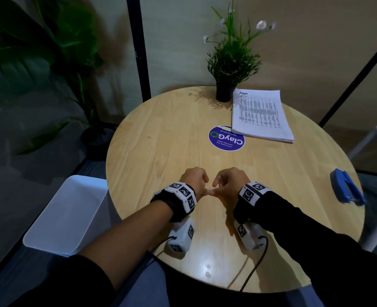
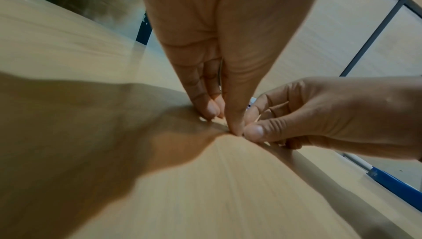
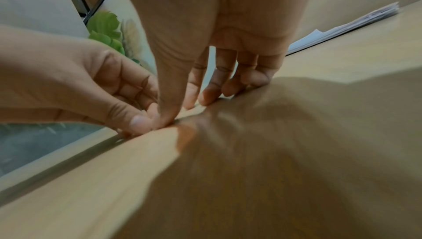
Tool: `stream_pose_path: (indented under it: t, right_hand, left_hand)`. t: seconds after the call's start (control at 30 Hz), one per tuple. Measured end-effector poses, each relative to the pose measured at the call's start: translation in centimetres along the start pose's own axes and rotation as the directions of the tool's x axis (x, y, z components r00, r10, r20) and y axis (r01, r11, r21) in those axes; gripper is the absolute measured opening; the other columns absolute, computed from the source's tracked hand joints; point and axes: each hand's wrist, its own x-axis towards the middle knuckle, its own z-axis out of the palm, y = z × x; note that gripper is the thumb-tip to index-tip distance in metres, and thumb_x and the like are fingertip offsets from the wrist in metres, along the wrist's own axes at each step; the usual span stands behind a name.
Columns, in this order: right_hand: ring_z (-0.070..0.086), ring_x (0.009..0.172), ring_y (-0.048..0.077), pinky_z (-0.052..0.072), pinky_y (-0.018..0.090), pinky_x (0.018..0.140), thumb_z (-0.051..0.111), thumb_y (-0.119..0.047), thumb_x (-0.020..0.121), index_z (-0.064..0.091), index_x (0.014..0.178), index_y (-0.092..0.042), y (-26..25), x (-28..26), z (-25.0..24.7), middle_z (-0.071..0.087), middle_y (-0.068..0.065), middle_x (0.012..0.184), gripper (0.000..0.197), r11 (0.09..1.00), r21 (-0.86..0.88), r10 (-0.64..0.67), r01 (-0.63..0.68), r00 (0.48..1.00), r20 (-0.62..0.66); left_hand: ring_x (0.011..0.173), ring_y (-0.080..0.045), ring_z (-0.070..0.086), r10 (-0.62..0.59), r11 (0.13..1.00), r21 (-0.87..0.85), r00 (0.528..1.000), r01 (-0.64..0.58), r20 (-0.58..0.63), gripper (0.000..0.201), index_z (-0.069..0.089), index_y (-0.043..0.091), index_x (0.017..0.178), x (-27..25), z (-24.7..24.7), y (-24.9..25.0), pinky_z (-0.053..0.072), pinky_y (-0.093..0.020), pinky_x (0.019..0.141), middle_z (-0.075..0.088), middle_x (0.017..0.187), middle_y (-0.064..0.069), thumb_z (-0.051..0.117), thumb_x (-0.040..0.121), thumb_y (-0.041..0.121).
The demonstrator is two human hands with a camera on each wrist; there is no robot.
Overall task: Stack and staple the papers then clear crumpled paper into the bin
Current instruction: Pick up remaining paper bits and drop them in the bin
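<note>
Forearms lie nearest, wrists resting on the table point(image 1: 161, 120). Left hand point(image 1: 194, 180) and right hand point(image 1: 229, 181) meet thumb to thumb, fingers curled, tips on the wood; whether they pinch anything, cannot tell. Bin point(image 1: 57, 220) at left, no crumpled paper visible. Papers point(image 1: 260, 116) stacked far right, stapler point(image 1: 347, 187) apart: task looks near done.

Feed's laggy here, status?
Left hand and right hand on table, thumb tips touching, nothing visibly held. Papers stacked far right, stapler untouched. No crumpled paper seen.
</note>
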Motion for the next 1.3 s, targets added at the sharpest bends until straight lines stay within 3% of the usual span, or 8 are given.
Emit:
stream_pose_path:
  t: [0.17,0.27,0.4,0.57,0.63,0.7,0.9,1.3]
  right_hand:
    - [0.056,0.076,0.007,0.041,0.017,0.067,0.084,-0.031,0.064,0.071,0.107,-0.029,-0.2,0.5,-0.8,0.067,-0.003,0.089,0.045,0.999,-0.019,-0.046,0.047,0.998,0.042]
    - [0.058,0.078,0.004,0.045,0.02,0.075,0.083,-0.027,0.067,0.073,0.104,-0.024,-0.1,0.5,-0.9,0.074,0.0,0.098,0.039,0.996,0.017,-0.088,0.087,0.992,0.086]
    - [0.061,0.079,0.008,0.054,0.031,0.087,0.08,-0.021,0.071,0.075,0.102,-0.019,-0.6,-0.1,-1.0,0.07,-0.007,0.083,0.031,0.99,0.003,-0.137,0.138,0.984,0.111]
    - [0.053,0.112,0.021,0.043,0.031,0.092,0.07,-0.025,0.082,0.067,0.118,-0.021,-1.4,-0.8,0.2,0.059,0.004,0.122,0.036,0.875,-0.339,-0.331,0.346,0.938,0.105]
    - [0.053,0.118,0.024,0.042,0.031,0.096,0.06,-0.022,0.089,0.065,0.121,-0.019,-1.6,-1.3,0.6,0.058,0.005,0.128,0.032,0.805,-0.398,-0.412,0.44,0.897,0.159]
    - [0.052,0.12,0.026,0.042,0.031,0.098,0.053,-0.018,0.093,0.062,0.124,-0.015,-1.7,-1.8,0.6,0.058,0.009,0.13,0.033,0.768,-0.433,-0.404,0.472,0.882,0.244]
    - [0.057,0.107,0.03,0.044,0.032,0.089,0.046,-0.015,0.093,0.067,0.116,-0.012,-2.2,-3.1,0.8,0.061,0.012,0.114,0.031,0.737,-0.528,-0.337,0.422,0.907,0.254]
    - [0.06,0.106,0.026,0.048,0.031,0.094,0.058,-0.02,0.089,0.07,0.109,-0.013,-3.1,-2.7,0.9,0.067,0.009,0.114,0.025,0.867,-0.448,-0.181,0.216,0.976,0.12]
  left_hand:
    - [0.083,-0.016,0.059,0.006,0.999,-0.043,1.0,-0.006,0.011,0.037,0.066,0.006,0.108,0.7,-0.5,-0.7,0.047,-0.023,0.077,0.069,0.102,-0.009,0.078,0.073,0.01]
    - [0.08,-0.014,0.059,0.015,0.999,-0.043,1.0,-0.014,0.018,0.03,0.068,0.005,0.102,0.6,-0.4,-0.9,0.048,-0.023,0.077,0.071,0.099,-0.009,0.078,0.073,0.008]
    - [0.082,-0.017,0.061,0.01,0.999,-0.049,1.0,-0.009,0.019,0.027,0.061,0.011,0.09,0.2,-0.5,-1.2,0.052,-0.03,0.079,0.066,0.088,-0.005,0.078,0.07,0.006]
    - [0.077,-0.019,0.056,0.003,1.0,-0.02,1.0,-0.002,0.018,0.033,0.052,0.014,0.085,-0.3,-0.9,-1.9,0.048,-0.029,0.073,0.06,0.085,-0.003,0.079,0.069,0.005]
    - [0.077,-0.019,0.055,-0.002,1.0,0.0,1.0,0.002,0.012,0.033,0.051,0.014,0.085,-0.5,-1.1,-2.1,0.047,-0.028,0.072,0.059,0.086,-0.003,0.078,0.07,0.004]
    - [0.078,-0.019,0.055,-0.001,1.0,0.011,1.0,0.0,0.015,0.033,0.051,0.014,0.086,-0.6,-1.2,-2.2,0.047,-0.028,0.074,0.059,0.087,-0.003,0.078,0.071,0.005]
    - [0.089,-0.025,0.061,0.019,0.999,0.039,0.999,-0.02,0.033,0.029,0.058,0.01,0.092,-0.9,-0.9,-1.5,0.049,-0.032,0.081,0.065,0.095,-0.008,0.078,0.072,0.007]
    - [0.098,-0.026,0.063,0.029,0.998,0.05,0.999,-0.031,0.039,0.031,0.061,0.006,0.1,-1.1,-0.6,-1.0,0.05,-0.033,0.084,0.068,0.103,-0.01,0.078,0.073,0.007]
